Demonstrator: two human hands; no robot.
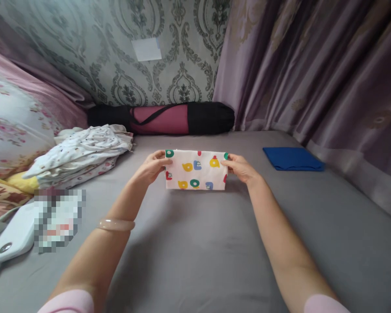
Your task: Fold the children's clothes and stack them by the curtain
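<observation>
While grey bed [202, 261] spreads below, patterned cloth [195, 176] is held roughly upright between left hand [152, 166] and right hand [243, 168], long axis running side to side. Each hand pinches one end near upper corner, thumb in front; neither nearer. Whether lower edge touches bed, cannot tell. Folded blue cloth [293, 158] lies well apart, on right hand's side; black-and-maroon bag [163, 119] beyond.

From here I see a whitish-pink cloth [204, 176] scattered with red, yellow, green and blue motifs, folded into a neat rectangle. It's held by its two short ends at the centre of the frame, long side running across, nearly level, printed face showing. Whether its lower edge touches down, I can't tell.
</observation>
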